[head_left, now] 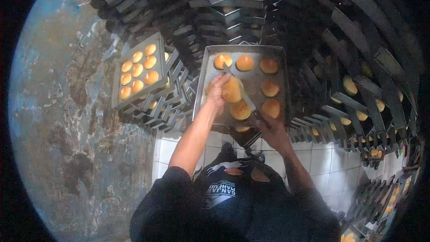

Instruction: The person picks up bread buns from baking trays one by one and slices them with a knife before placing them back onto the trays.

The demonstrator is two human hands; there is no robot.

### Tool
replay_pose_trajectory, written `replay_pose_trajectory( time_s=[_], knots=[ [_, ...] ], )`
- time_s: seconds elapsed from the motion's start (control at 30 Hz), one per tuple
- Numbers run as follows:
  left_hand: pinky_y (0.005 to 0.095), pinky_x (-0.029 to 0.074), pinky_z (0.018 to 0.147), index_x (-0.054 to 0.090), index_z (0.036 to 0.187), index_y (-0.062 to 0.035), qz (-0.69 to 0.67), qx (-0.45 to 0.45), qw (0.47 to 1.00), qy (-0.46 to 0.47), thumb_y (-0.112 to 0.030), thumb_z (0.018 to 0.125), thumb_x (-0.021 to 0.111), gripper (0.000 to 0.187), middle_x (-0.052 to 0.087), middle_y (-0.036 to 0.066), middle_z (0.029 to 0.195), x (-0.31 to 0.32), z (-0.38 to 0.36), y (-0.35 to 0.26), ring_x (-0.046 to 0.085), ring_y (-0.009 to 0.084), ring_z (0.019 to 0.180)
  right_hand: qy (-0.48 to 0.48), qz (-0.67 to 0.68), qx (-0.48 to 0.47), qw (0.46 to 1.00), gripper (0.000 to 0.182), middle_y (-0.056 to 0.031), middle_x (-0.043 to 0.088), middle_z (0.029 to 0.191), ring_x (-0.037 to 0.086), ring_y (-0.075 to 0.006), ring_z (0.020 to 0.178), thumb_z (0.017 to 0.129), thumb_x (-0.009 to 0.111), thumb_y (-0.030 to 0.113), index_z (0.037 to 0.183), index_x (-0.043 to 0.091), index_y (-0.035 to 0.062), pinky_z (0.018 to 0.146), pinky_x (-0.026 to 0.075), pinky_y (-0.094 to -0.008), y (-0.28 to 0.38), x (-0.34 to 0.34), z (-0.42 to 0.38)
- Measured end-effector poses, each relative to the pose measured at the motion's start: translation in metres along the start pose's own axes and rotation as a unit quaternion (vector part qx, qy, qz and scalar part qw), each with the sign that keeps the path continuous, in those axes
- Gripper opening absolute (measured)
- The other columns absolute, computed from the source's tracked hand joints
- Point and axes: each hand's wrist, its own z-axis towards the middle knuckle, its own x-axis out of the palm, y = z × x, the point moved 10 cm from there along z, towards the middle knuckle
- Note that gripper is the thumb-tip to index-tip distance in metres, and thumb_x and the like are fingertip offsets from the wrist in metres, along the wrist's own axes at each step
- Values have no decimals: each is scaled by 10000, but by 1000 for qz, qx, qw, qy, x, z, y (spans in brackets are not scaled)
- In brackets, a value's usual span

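Note:
My left hand (217, 91) grips a golden round bun (232, 90), its thumb and fingers around the left side, over a metal baking tray (285, 69). Closed round a dark handle at the tray's near right, my right hand (274, 132) holds a knife (247, 101). Its long flat blade slants up and left, partly hidden by the held bun. Baked buns rest in the tray: a row at the far side, including a bun (244, 62) in the middle, a column at the right with a bun (270, 87), and a bun (240, 110) near the blade.
To the left, a tilted tray of buns (138, 69) tops a stack of trays. Crowded dark metal trays (354, 103) surround the far side and right, some with buns showing. Beyond the left stack lies a worn grey-blue surface (80, 121); white floor tiles (324, 161) show below.

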Motion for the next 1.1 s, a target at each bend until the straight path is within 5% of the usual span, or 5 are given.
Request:
replay_pose_trajectory(
  time_s=[0.1,0.5,0.6,0.67,1.1],
  knots=[
    [365,565,805,624,1095,-117,-11,26,1000,-13,-266,874,760,300,682,14,974,-16,-1,-7,682,188,879,4,-128,-109,986,412,-106,654,1103,627,-134,972,1030,550,128,1427,514,24,806,544,-328,4,2,-18],
    [381,548,844,623,1126,-114,-32,-29,997,-59,-316,886,752,339,667,32,1029,-17,0,9,659,191,954,-6,-110,-90,990,357,-30,621,848,542,-70,705,1020,571,180,1340,573,22,613,481,-262,9,-2,-17],
    [399,558,825,626,1119,-113,-7,-19,998,-52,-305,893,741,317,672,37,1004,-19,1,25,664,204,939,31,-43,74,996,314,-43,628,849,551,-93,705,1016,577,182,1273,600,2,633,493,-281,-23,4,-20],
    [417,569,803,630,1087,-113,-54,-50,996,-54,-308,886,751,305,674,45,987,-5,-1,47,672,215,910,-8,-127,-50,991,305,-66,641,865,572,-120,726,1016,568,168,1263,603,-7,650,506,-310,-19,7,11],
    [394,557,808,619,1108,-88,-28,-68,995,-69,-512,933,660,460,688,53,1013,9,-2,63,677,225,941,-66,-124,-110,984,400,-173,677,1104,651,-204,992,988,606,161,1366,569,38,886,515,-367,-19,1,17]
  ],
)
